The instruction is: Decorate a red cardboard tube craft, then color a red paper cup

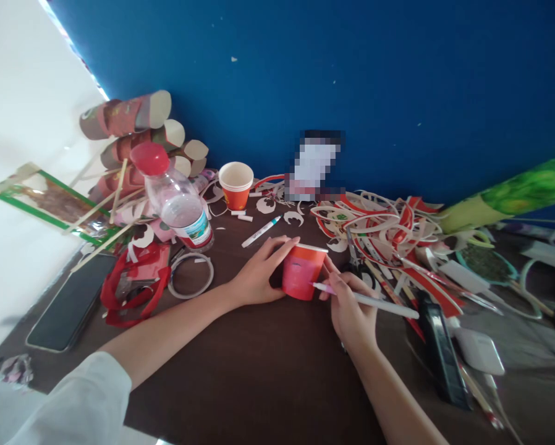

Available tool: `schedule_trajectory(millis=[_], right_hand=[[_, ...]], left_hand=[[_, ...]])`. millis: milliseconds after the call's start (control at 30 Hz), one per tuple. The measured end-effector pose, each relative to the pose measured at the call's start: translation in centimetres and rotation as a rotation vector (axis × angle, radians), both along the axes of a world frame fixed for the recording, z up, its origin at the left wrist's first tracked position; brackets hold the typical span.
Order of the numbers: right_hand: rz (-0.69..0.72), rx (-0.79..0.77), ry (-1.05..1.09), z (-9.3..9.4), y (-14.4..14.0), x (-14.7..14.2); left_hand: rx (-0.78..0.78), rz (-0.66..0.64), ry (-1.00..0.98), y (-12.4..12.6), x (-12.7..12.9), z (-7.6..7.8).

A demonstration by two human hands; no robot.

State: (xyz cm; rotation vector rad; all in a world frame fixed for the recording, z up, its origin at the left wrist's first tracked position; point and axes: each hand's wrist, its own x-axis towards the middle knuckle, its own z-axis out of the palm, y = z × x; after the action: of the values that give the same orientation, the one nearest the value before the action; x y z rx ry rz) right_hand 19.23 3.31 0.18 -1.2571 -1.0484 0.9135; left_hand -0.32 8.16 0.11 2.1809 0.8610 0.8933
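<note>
A red-orange paper cup [300,272] is at the middle of the dark table, tilted slightly, with a pinkish patch on its side. My left hand [261,272] is closed around the cup's left side, fingers at the rim. In my right hand [351,303] is a white marker pen [379,303], its pink tip touching the cup's front. Some right fingers rest by the cup's right side. Beyond the cup lies a second white marker [261,232] with a teal end, beside small white caps [245,217] and round paper cutouts [294,218].
Stacked paper cups [235,191] and a water bottle [180,204] stand at the back left. A phone [71,303] and red ribbon [115,309] lie left. Tangled paper strips [379,222], scissors [358,262] and a black tool [442,352] crowd the right. A blue wall [268,93] rises behind.
</note>
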Motion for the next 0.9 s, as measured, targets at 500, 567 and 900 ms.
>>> schedule_trajectory(millis=[500,567,900], right_hand=[[-0.164,0.268,-0.277,1.3,-1.2,-2.6],[-0.117,0.354,-0.360,1.1,-1.2,-2.8],[-0.063,0.470,-0.566,0.5,-0.9,-2.5]], left_hand=[[-0.040,0.437,0.094,-0.8,0.9,0.3],[-0.033,0.440,0.106,-0.8,0.9,0.3],[-0.013,0.428,0.123,-0.8,0.9,0.2]])
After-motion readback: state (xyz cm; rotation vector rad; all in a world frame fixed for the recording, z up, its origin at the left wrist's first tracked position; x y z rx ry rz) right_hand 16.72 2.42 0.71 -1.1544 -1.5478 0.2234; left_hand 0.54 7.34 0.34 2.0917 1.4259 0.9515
